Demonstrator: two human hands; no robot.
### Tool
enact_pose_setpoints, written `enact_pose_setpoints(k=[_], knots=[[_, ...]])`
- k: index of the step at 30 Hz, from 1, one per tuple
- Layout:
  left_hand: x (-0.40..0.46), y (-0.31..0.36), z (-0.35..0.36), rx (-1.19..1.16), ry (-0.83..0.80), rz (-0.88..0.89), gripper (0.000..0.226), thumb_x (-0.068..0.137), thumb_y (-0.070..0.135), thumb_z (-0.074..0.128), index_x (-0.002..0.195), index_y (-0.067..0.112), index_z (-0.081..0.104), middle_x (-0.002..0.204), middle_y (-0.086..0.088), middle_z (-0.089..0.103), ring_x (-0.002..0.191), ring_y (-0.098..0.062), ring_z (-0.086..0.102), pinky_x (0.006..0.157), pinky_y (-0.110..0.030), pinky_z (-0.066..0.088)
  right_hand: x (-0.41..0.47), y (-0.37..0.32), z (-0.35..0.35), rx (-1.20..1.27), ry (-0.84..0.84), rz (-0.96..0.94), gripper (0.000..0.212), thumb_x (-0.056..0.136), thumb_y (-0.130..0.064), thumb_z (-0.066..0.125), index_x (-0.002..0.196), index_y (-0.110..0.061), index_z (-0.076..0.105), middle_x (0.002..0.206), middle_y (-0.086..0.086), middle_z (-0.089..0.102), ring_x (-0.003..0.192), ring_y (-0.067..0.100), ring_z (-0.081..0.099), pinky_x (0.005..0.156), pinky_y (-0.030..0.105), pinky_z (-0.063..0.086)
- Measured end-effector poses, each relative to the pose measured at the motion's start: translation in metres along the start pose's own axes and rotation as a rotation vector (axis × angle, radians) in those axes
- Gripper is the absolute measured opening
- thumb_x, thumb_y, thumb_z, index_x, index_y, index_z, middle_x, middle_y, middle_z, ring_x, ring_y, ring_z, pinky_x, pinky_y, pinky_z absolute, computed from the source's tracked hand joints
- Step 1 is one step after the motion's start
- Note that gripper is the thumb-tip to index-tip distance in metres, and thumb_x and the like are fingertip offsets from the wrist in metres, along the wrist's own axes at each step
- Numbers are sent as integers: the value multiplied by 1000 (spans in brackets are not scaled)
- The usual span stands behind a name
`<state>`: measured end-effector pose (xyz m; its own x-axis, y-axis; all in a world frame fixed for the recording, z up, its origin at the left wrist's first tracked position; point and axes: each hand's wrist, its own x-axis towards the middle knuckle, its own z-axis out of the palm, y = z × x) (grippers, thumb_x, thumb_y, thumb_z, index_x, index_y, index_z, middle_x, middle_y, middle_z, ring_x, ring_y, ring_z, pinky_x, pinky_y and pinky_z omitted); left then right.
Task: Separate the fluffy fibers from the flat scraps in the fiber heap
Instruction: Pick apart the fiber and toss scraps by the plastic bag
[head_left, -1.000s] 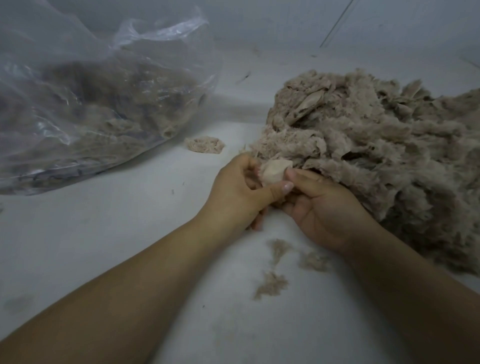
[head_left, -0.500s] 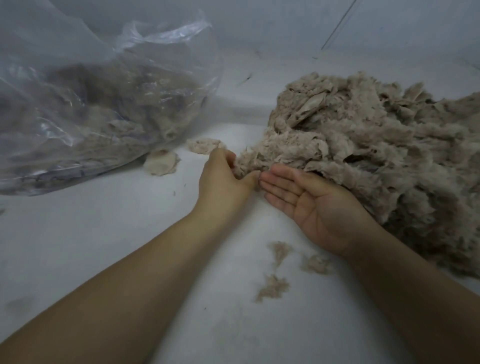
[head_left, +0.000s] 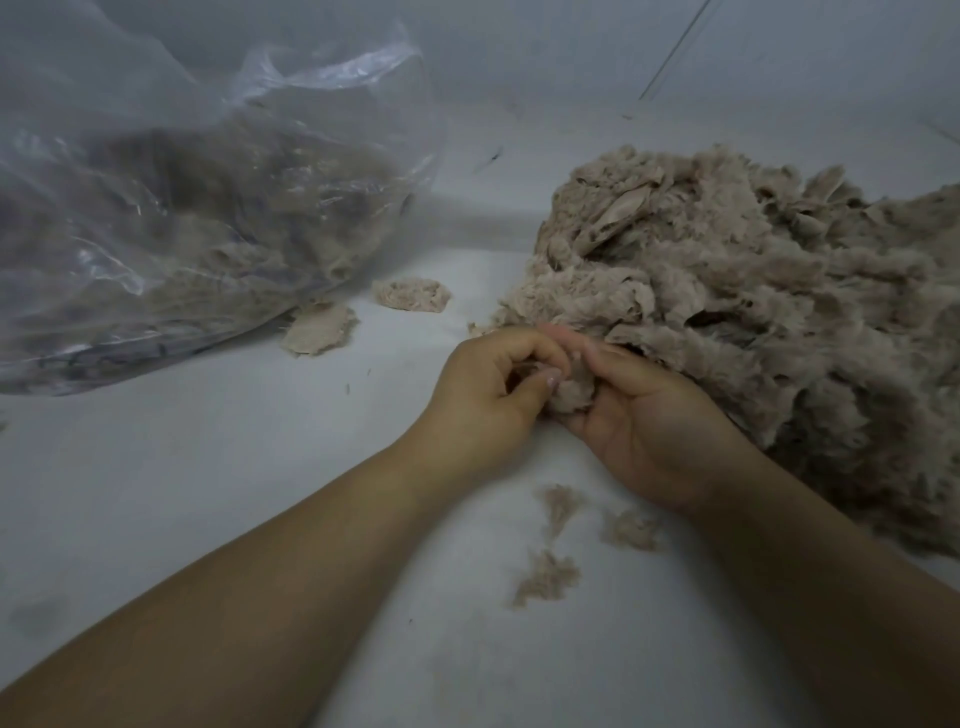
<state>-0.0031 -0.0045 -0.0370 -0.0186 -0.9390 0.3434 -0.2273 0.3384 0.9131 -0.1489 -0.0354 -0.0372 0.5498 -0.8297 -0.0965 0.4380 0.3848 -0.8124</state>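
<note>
Hands meet at the centre of the frame, at the near edge of the fiber heap, a big mound of beige fluff that fills the right side. My left hand comes in from the lower left, its fingers curled and its thumb pressed against a small fluffy clump that sits between both hands. My right hand reaches in from the lower right, palm turned partly up, fingers curled around the same clump from the other side. Both hands touch each other at the fingertips.

Near the top of the heap, a smoother flat scrap shows among the fluff. Two more flat pieces lie left of the hands, towards the middle of the frame: one pale scrap just at the edge of the clear plastic bag, and another piece a little to its right, apart from the heap. That bag takes up the upper left and holds a dark mass of the same beige fiber.

Below my hands, in the lower middle, three loose tufts of fiber lie on the white surface, between my forearms.
</note>
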Motion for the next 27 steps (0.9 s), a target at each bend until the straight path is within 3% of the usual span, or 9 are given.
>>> enact_pose_setpoints(k=[4,7,12,14,17,20,24,27], knots=[[3,0,-4,-99,99,-41,29,83,-10,63,91,18,61,88,-12,67,72,-19,61,66,-40,53,-1,1,1,-11,-19,7,42,96,-5,42,137,1,48,133,21,60,124,29,58,100,33,51],[1,2,-6,-117,108,-26,28,79,-6,67,94,17,62,83,-11,68,64,-14,60,59,-31,51,-1,2,0,-5,33,-3,47,87,-4,51,134,2,50,130,22,61,120,30,61,93,32,55],[0,2,-6,-117,256,28,26,80,-3,64,94,18,62,88,-3,64,81,-14,59,73,-40,53,-1,3,1,0,50,-24,48,88,-3,52,135,5,49,132,21,60,124,30,58,102,34,49],[0,2,-6,-117,266,1,21,79,5,65,94,19,63,88,-3,64,80,-15,60,72,-41,54,-1,2,2,4,39,-36,49,88,-4,52,136,5,48,133,21,60,125,31,57,103,35,48],[1,1,-6,-118,149,-133,20,77,16,78,92,20,65,80,5,66,64,-5,59,55,-24,49,-3,2,3,-6,37,-53,48,88,-5,52,134,8,48,132,27,58,123,35,58,100,38,51],[3,-1,-6,-102,164,-161,18,81,4,77,80,19,67,64,14,65,53,0,57,52,-16,45,-3,3,3,18,54,-44,47,86,-4,54,131,8,50,129,28,60,119,36,60,93,36,55],[1,0,-8,28,356,-6,24,78,-4,75,77,20,70,77,5,67,71,-6,61,66,-25,51,0,2,1,68,76,-27,40,84,-8,55,123,1,57,126,19,65,116,26,64,91,32,56],[-1,4,-7,280,386,264,26,71,-10,70,78,15,71,75,2,60,74,4,53,67,-11,40,-1,2,1,66,41,-25,41,91,-17,52,127,2,55,128,18,63,119,26,62,95,35,54]])
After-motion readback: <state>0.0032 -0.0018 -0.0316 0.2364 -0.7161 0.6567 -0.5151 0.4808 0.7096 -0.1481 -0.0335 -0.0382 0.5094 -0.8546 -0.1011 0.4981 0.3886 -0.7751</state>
